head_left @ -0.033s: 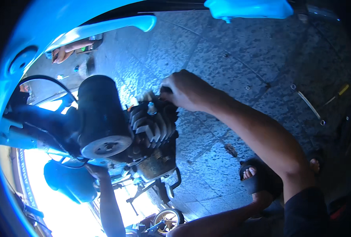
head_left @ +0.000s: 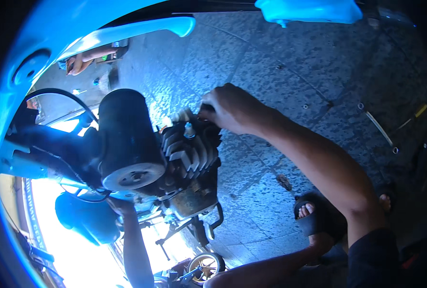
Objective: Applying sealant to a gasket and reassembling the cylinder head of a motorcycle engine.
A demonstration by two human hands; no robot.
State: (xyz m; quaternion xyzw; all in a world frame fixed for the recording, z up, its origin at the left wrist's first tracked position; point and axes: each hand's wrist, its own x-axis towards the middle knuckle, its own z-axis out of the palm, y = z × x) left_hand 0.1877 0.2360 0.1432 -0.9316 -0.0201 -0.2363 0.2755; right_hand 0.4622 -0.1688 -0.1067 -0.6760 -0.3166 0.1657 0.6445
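Note:
A motorcycle engine with a finned cylinder [head_left: 192, 156] hangs in the middle of the view, and a pale spark plug [head_left: 189, 130] stands up from it. At the engine's far right end, my right hand [head_left: 235, 109] is closed with its fingers curled in; what they hold is hidden behind the hand. A large black canister-shaped part [head_left: 127, 122] with a grey round end lies left of the fins. Below that part, my left hand [head_left: 121, 206] reaches up against the underside, beside a blue rounded body part [head_left: 86, 218]. Its fingers are mostly hidden.
On the stone floor [head_left: 256, 187] at the right lie a wrench [head_left: 379, 127] and a yellow-handled screwdriver [head_left: 420, 111]. Blue body panels [head_left: 141, 31] arch over the upper left. My sandalled foot [head_left: 312, 218] stands at the lower right. A gold-rimmed wheel [head_left: 206, 267] shows below.
The whole view has shifted slightly, so things appear a little further right. Both hands keep their places at the engine.

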